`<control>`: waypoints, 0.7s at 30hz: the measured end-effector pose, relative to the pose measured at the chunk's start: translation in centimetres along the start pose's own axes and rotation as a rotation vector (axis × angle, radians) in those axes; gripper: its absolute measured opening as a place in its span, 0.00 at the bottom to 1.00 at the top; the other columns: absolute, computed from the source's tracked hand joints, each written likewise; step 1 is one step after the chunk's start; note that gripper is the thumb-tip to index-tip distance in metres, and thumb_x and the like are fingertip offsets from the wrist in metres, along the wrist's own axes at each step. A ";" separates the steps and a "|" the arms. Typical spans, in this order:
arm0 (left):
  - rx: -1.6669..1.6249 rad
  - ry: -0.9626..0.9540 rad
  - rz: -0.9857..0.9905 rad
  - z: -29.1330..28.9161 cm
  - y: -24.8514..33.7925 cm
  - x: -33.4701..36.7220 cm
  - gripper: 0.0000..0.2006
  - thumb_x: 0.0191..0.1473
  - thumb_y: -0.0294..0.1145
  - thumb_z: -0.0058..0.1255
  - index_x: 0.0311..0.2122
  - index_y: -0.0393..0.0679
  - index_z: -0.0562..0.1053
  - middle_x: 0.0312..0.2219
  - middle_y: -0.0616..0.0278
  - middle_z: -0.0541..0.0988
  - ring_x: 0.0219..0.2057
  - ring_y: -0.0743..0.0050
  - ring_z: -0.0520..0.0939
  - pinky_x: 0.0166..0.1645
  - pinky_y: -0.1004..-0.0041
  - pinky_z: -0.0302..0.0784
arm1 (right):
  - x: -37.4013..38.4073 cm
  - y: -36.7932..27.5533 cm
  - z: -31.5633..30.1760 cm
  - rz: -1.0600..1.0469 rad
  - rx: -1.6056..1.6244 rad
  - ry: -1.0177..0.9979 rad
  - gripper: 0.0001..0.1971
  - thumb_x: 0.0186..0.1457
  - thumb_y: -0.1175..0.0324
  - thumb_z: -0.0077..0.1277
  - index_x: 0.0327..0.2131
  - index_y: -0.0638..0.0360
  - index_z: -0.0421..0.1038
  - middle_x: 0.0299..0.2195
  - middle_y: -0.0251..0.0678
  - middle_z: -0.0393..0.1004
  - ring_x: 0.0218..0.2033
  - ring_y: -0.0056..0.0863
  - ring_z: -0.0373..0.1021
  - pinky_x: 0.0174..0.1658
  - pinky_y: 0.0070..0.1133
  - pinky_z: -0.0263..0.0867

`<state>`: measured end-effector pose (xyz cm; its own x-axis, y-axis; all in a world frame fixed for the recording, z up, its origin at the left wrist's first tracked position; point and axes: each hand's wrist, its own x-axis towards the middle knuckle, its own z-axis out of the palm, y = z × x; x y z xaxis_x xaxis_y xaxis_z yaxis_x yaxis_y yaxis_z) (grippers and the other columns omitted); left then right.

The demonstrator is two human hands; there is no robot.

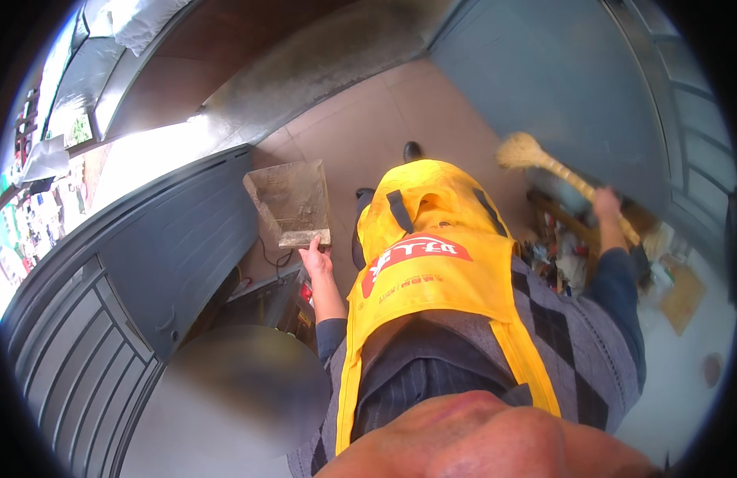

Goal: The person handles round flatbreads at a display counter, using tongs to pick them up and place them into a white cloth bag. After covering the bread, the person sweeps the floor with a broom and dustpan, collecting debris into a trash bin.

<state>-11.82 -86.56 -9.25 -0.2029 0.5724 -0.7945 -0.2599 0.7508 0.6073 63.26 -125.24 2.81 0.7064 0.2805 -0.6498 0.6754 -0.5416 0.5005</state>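
Shop entrance: grey metal doors [177, 239], tiled floor [360, 119].

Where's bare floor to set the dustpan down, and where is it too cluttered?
Bare tiled floor lies ahead, between the dustpan in the left hand, the grey door and the shoes. Crowded: the clutter below the right hand holding the broom.

One head-worn fisheye view looks steeply down the person's front to the floor [360, 119].

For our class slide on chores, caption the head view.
Left hand holds a dusty metal dustpan; right hand grips a straw-bristled broom.
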 end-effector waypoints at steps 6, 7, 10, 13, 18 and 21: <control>0.081 -0.093 0.025 -0.2 -1.9 -2.6 0.31 0.53 0.20 0.57 0.59 0.54 0.59 0.51 0.62 0.73 0.48 0.60 0.78 0.45 0.51 0.77 | -0.8 2.4 1.4 -0.036 -0.019 0.182 0.12 0.54 0.76 0.51 0.42 0.55 0.75 0.48 0.46 0.71 0.52 0.45 0.70 0.52 0.35 0.72; 0.096 -0.087 0.023 -0.3 -2.3 -3.2 0.31 0.53 0.20 0.57 0.59 0.54 0.60 0.51 0.62 0.73 0.48 0.60 0.78 0.45 0.51 0.77 | -0.7 2.5 1.9 -0.053 -0.027 0.260 0.12 0.53 0.76 0.52 0.42 0.55 0.75 0.48 0.46 0.71 0.53 0.45 0.69 0.52 0.36 0.72; 0.121 -0.051 0.032 -0.3 -3.6 -5.1 0.31 0.52 0.20 0.57 0.58 0.54 0.60 0.52 0.63 0.72 0.49 0.60 0.77 0.46 0.50 0.78 | 0.1 5.8 4.1 -0.117 0.034 0.405 0.11 0.51 0.77 0.52 0.39 0.57 0.75 0.47 0.45 0.72 0.51 0.46 0.69 0.51 0.37 0.71; 0.121 -0.061 0.043 -1.7 -5.9 -6.5 0.30 0.52 0.20 0.56 0.58 0.53 0.61 0.52 0.63 0.72 0.50 0.60 0.77 0.46 0.51 0.79 | 2.2 8.5 3.5 -0.160 -0.021 0.420 0.09 0.51 0.77 0.51 0.38 0.57 0.74 0.43 0.43 0.74 0.47 0.45 0.71 0.49 0.37 0.71; 0.169 -0.083 0.055 -4.3 -9.0 -9.2 0.34 0.53 0.18 0.53 0.64 0.52 0.57 0.53 0.61 0.72 0.50 0.60 0.77 0.43 0.58 0.83 | 1.4 9.0 5.1 -0.264 -0.160 0.489 0.10 0.48 0.75 0.53 0.37 0.57 0.74 0.40 0.42 0.74 0.45 0.41 0.73 0.47 0.34 0.70; 0.166 -0.037 0.029 -5.3 -11.5 -11.3 0.33 0.53 0.18 0.52 0.63 0.51 0.57 0.53 0.59 0.73 0.48 0.57 0.79 0.42 0.57 0.84 | 1.0 7.9 4.0 -0.308 -0.132 0.397 0.11 0.45 0.75 0.57 0.36 0.57 0.76 0.41 0.42 0.75 0.48 0.42 0.71 0.51 0.35 0.69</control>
<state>-11.54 -103.37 -7.26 -0.1726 0.6041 -0.7780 -0.0946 0.7760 0.6236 68.41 -132.45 3.82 0.4794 0.7042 -0.5237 0.8673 -0.2891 0.4051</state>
